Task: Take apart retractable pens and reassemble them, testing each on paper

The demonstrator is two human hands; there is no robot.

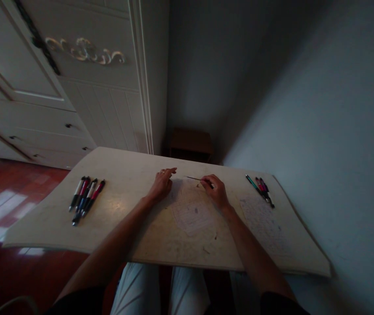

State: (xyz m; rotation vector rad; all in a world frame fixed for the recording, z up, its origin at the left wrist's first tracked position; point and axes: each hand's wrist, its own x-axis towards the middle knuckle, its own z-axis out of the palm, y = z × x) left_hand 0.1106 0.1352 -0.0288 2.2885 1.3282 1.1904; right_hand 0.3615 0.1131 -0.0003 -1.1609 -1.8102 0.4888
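Observation:
My right hand (215, 189) is closed around one end of a thin dark rod (193, 178), too small to tell whether it is a pen refill. The rod's free end points left across the table, towards my other hand. My left hand (162, 183) rests over the tabletop to the left of that tip, fingers stretched forward and apart from the rod. No object can be made out in it. Faint writing marks (195, 216) cover the light table (117, 236) between my forearms.
Several click pens (86, 194) in white, red and blue lie in a bunch on the table's left. More pens (262, 188), one teal, lie at the right end near the wall (337, 131). A white cabinet (114, 109) stands behind, and a brown box-like stool (191, 142) beyond the far edge.

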